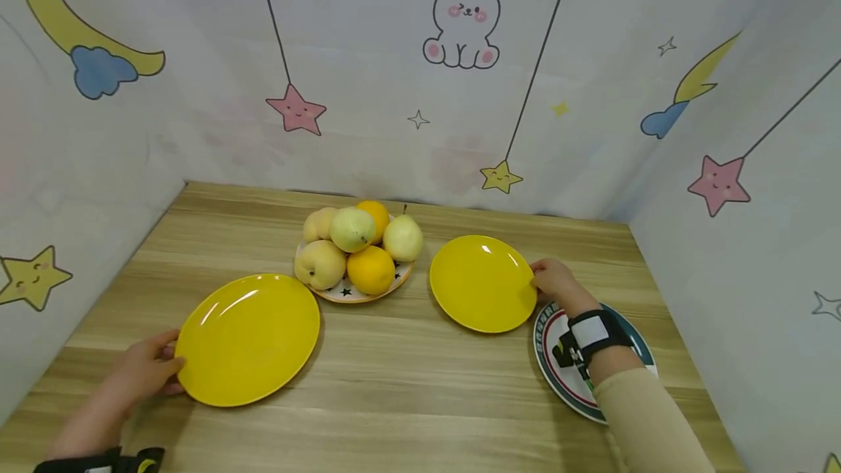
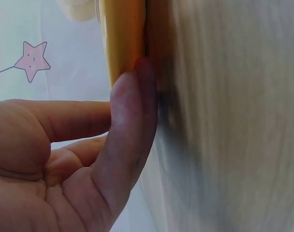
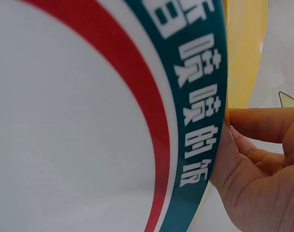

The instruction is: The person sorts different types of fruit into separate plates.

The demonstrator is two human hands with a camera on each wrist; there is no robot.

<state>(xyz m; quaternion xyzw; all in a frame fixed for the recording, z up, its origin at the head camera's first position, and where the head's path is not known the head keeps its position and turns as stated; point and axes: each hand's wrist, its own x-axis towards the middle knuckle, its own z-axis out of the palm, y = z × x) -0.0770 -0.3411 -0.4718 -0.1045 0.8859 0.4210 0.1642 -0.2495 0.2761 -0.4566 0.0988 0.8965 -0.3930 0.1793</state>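
At the left, my left hand [image 1: 146, 369] pinches the near-left rim of a large yellow plate [image 1: 250, 338]. In the left wrist view the fingers reach under the yellow plate's edge [image 2: 124, 38], close over the wood, with the thumb on the other side. To the right, my right hand [image 1: 558, 285] pinches the right rim of a smaller yellow plate [image 1: 484, 283]. Beneath that wrist lies a white plate [image 1: 647, 341] with a green and red border and printed characters. The right forearm hides part of it.
A star-patterned plate [image 1: 348, 298] at the back middle bears a pile of fruit: oranges [image 1: 371, 270], a pear [image 1: 403, 238] and several other pale yellow round fruits [image 1: 320, 265]. The wooden table [image 1: 394, 393] is bordered by printed cloth walls [image 1: 368, 50] at the back and sides.
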